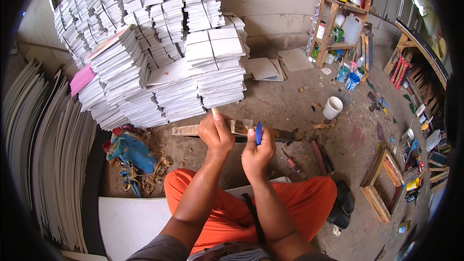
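A worn wooden bar (pixel 185 130), perhaps one side of a frame seen edge-on, lies crosswise in front of my knees. My left hand (pixel 216 133) is closed around the middle of it, thumb pointing up and away. Beside it, my right hand (pixel 258 152) is closed on a slim blue pointed tool (pixel 259 133), whose kind I cannot make out. The thumb presses along the tool's near side, and the hand is right at the bar. The fingers' far side and the tool's lower part are hidden.
Strapped paper stacks (pixel 215 50) rise at the far left. A blue rag (pixel 137 152) lies among shavings. Right of me are a wooden frame (pixel 369 183) and a red-marked cutter (pixel 293 164) on the floor. Farther off stand a white bucket (pixel 332 108) and a shelf with paint containers (pixel 333 48).
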A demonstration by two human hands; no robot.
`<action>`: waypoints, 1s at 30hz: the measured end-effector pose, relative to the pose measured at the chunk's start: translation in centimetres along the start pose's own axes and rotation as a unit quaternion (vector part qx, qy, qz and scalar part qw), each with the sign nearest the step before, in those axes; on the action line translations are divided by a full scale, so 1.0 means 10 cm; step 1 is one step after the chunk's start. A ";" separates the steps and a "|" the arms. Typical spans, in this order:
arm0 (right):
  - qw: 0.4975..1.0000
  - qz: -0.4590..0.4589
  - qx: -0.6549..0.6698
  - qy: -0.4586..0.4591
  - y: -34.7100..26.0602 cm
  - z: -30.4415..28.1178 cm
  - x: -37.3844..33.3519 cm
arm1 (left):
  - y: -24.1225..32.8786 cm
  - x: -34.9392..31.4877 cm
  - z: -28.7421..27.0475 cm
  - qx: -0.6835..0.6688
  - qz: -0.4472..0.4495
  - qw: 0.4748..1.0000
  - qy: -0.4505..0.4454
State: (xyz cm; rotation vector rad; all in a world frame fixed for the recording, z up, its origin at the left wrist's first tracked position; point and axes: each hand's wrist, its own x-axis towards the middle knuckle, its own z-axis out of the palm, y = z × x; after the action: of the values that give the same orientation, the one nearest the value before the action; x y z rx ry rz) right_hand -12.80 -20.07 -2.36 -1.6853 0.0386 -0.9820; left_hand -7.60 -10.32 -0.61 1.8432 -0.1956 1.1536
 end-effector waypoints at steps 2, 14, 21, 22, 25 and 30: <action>0.999 -0.026 -0.032 -0.015 0.06 -0.09 0.06 | 0.03 0.02 0.02 0.003 0.016 1.000 -0.009; 0.914 0.184 0.248 -0.262 0.49 -0.58 0.43 | 0.03 0.02 0.02 -0.028 0.058 0.996 -0.056; 0.987 -0.042 0.055 -0.148 0.15 -0.42 0.26 | -0.01 0.04 0.02 -0.011 0.072 0.996 -0.057; 0.988 -0.046 0.030 -0.141 0.14 -0.36 0.23 | -0.03 0.04 0.02 -0.011 0.079 0.995 -0.059; 0.989 -0.055 0.080 -0.115 0.19 -0.26 0.22 | -0.06 0.06 0.02 -0.025 0.074 0.996 -0.052; 0.988 -0.103 0.027 -0.115 0.19 -0.24 0.27 | -0.11 0.06 -0.06 -0.029 0.087 0.994 -0.063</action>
State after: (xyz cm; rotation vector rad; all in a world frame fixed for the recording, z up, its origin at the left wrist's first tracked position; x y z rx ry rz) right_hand -11.71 -23.99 -2.31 -1.7675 -0.3183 -0.9251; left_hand -7.04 -9.07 -0.73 1.8777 -0.4651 1.1378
